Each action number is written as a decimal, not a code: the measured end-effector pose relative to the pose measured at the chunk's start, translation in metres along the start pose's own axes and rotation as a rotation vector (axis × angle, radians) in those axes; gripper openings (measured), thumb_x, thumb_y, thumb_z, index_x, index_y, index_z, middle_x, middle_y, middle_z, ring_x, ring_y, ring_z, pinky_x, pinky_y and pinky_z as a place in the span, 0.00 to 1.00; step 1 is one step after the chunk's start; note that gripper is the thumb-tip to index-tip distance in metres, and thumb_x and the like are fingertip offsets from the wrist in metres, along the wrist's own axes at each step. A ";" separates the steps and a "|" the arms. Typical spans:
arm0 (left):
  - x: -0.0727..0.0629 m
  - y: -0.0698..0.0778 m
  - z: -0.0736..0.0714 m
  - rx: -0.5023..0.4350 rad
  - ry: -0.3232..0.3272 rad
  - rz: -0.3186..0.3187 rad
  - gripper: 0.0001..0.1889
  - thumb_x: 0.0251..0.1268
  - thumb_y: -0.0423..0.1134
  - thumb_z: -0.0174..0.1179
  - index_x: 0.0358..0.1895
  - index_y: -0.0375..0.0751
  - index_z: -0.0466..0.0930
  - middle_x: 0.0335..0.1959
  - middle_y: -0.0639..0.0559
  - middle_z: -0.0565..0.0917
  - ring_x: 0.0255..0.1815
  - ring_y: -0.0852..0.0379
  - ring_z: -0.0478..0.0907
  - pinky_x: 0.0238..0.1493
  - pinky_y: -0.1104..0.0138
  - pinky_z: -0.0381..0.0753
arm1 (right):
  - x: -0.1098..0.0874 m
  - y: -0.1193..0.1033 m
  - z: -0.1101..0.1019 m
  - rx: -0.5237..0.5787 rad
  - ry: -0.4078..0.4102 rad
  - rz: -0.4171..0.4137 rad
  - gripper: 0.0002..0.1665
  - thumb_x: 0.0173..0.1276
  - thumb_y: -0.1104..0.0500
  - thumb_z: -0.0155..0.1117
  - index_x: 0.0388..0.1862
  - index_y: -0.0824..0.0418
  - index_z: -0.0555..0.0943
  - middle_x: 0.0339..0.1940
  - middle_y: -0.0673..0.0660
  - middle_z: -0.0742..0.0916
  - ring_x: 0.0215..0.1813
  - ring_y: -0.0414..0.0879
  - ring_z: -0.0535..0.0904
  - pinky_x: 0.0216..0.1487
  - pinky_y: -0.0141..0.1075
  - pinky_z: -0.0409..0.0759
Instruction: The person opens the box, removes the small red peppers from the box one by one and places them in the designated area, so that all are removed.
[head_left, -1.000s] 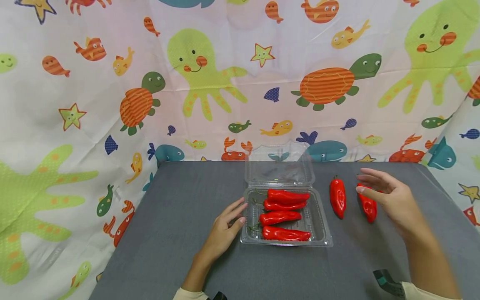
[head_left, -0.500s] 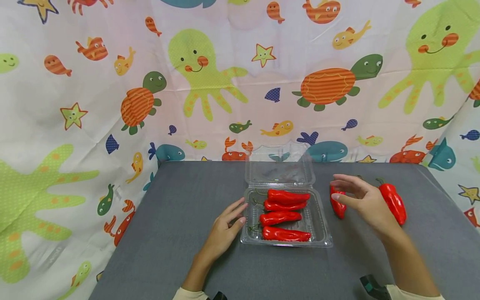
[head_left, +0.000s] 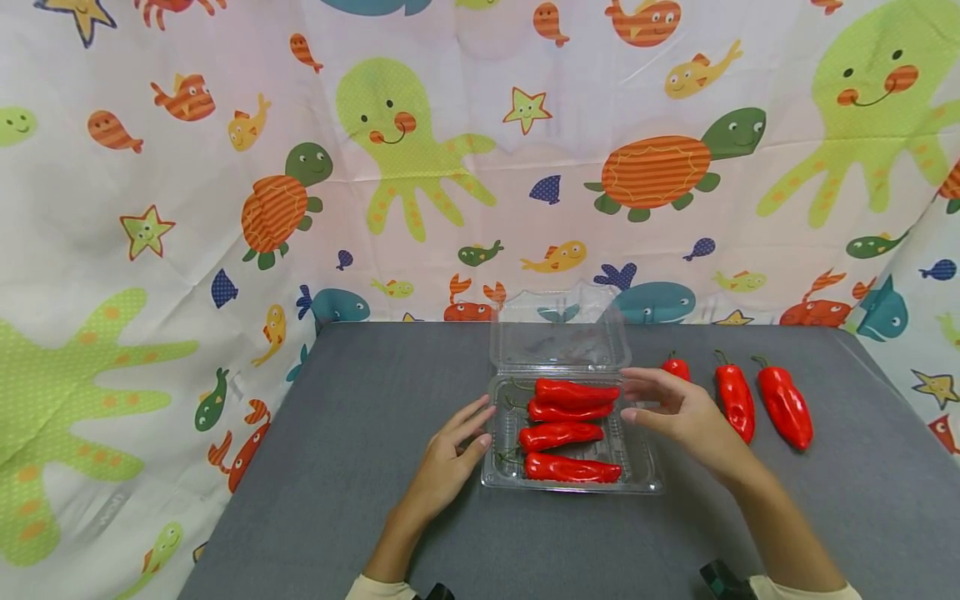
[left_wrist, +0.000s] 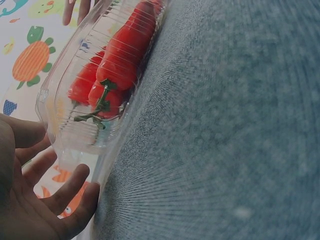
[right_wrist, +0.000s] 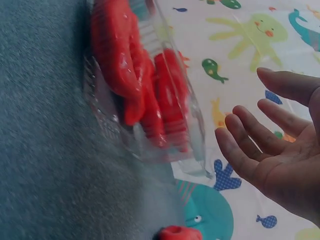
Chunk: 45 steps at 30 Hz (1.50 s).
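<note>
A clear plastic clamshell container (head_left: 641,471) lies with its lid (head_left: 558,346) raised at the back. Several red peppers (head_left: 572,468) lie crosswise in it, green stems to the left. My left hand (head_left: 447,461) is at the container's left side, fingers spread and fingertips right at the rim; the left wrist view shows nothing in its grasp. Beside the right rim is my right hand (head_left: 690,421), its fingers loosely bent and the palm bare in the right wrist view. It partly covers the nearest loose pepper (head_left: 676,365).
Two more red peppers (head_left: 737,400) (head_left: 785,408) lie on the grey tabletop (head_left: 375,375) to the right, stems toward the back. Behind and along the left side hangs a curtain (head_left: 465,167) printed with sea animals.
My right hand has moved left, from over the loose peppers to the container's right rim, uncovering the two rightmost peppers. My left hand, the container and the peppers have stayed in place.
</note>
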<state>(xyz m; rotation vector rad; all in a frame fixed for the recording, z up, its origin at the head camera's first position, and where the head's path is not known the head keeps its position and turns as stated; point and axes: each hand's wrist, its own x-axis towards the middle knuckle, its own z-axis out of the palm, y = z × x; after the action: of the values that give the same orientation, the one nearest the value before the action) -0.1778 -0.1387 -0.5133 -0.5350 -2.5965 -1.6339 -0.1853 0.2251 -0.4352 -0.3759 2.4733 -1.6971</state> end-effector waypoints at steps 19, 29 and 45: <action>0.000 0.001 0.001 0.012 0.013 0.006 0.23 0.81 0.38 0.60 0.75 0.46 0.77 0.80 0.61 0.70 0.64 0.52 0.81 0.57 0.62 0.81 | 0.006 0.004 0.030 0.038 -0.187 0.053 0.39 0.69 0.53 0.75 0.77 0.58 0.73 0.68 0.66 0.82 0.70 0.68 0.75 0.54 0.49 0.87; 0.000 0.000 0.001 0.009 0.013 0.018 0.23 0.81 0.38 0.60 0.75 0.44 0.77 0.81 0.59 0.70 0.65 0.51 0.81 0.57 0.62 0.82 | 0.007 0.005 0.042 -0.013 -0.250 0.065 0.40 0.69 0.51 0.76 0.76 0.58 0.74 0.66 0.62 0.84 0.70 0.65 0.77 0.53 0.42 0.87; 0.001 -0.001 0.001 0.017 0.019 0.043 0.24 0.81 0.36 0.60 0.75 0.42 0.76 0.81 0.55 0.70 0.64 0.45 0.82 0.56 0.61 0.82 | 0.014 0.009 0.054 -0.049 -0.350 0.051 0.35 0.70 0.53 0.74 0.73 0.59 0.77 0.63 0.62 0.85 0.65 0.62 0.79 0.56 0.42 0.82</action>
<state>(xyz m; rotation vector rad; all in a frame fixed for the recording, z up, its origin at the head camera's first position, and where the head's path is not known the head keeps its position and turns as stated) -0.1789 -0.1379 -0.5148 -0.5674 -2.5643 -1.5940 -0.1873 0.1755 -0.4629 -0.5571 2.2511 -1.4128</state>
